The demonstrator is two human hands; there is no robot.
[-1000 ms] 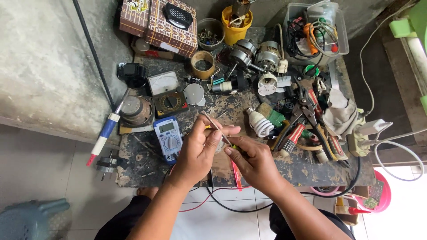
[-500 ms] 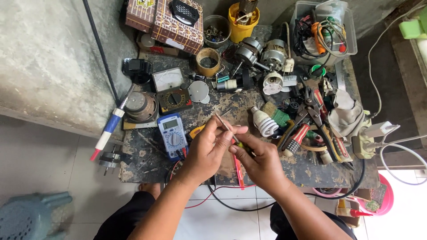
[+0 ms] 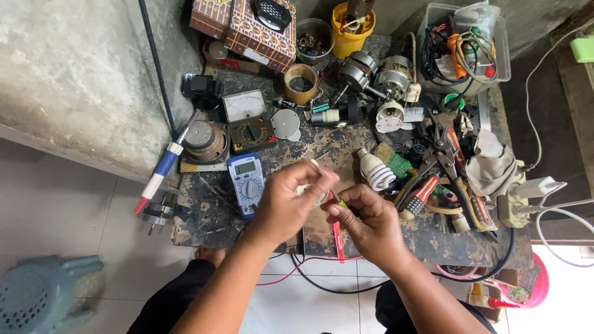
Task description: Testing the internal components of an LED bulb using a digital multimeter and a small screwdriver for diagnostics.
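Above the cluttered workbench (image 3: 204, 216), both hands together over its front edge. Left hand (image 3: 286, 201) closed, fingers pinching a thin rod-like tool (image 3: 328, 188); right hand (image 3: 366, 221) closed too, thumb and fingers curled near the tool's lower end, exact hold hard to tell. Just left of them, a blue multimeter (image 3: 246, 180); to the right, a spiral bulb (image 3: 377, 170) and red-handled pliers (image 3: 427, 188).

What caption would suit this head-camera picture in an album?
Two hands, left hand and right hand, pinch a small part above a cluttered workbench beside a blue multimeter.
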